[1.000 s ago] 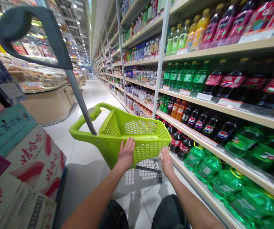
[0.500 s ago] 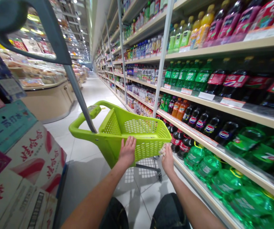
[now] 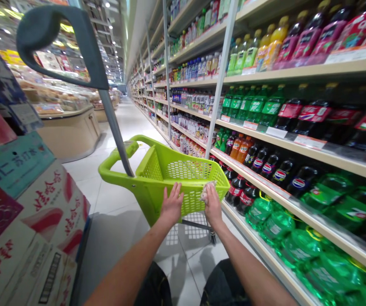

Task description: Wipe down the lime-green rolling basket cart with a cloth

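Observation:
A lime-green plastic shopping basket on wheels stands on the tiled aisle floor in front of me, its grey pull handle rising up to the upper left. My left hand lies flat against the basket's near mesh wall, fingers spread at the rim. My right hand presses a small crumpled white cloth against the same wall near the right corner, fingers closed round it.
Shelves of soft-drink bottles run along the right side of the aisle. Stacked cardboard boxes stand at my left. A curved display counter sits further back on the left. My knees show at the bottom.
My right hand with the cloth has slid left along the basket's near wall, from the right corner inward. My left hand stays on the wall, fingers now spread.

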